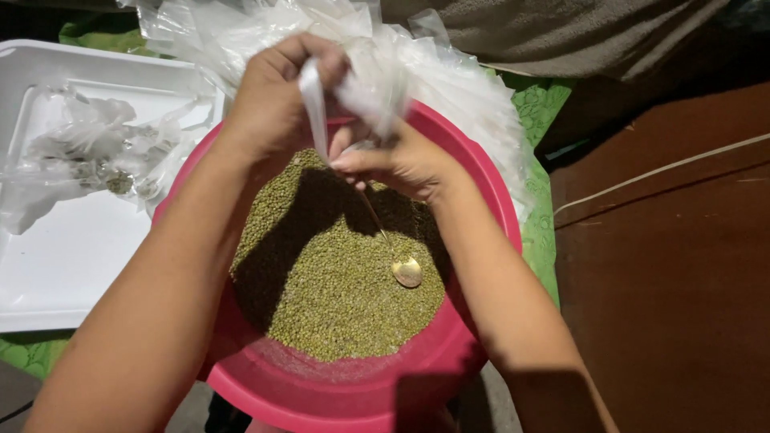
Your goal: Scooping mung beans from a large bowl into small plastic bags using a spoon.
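Head view: left hand [273, 96] is closed around the twisted neck of a clear plastic bag [365, 80], above the far rim of a pink basin [337, 393]. Right hand [397, 160] pinches the same bag just beside it, and a metal spoon [405, 271] hangs from its fingers over green beans [337, 297] filling the basin. A white tray [72, 265] lies left, carrying crumpled bags [88, 152].

One head-worn camera looks steeply down, close over the pink basin [337, 393] of green grains [337, 289]
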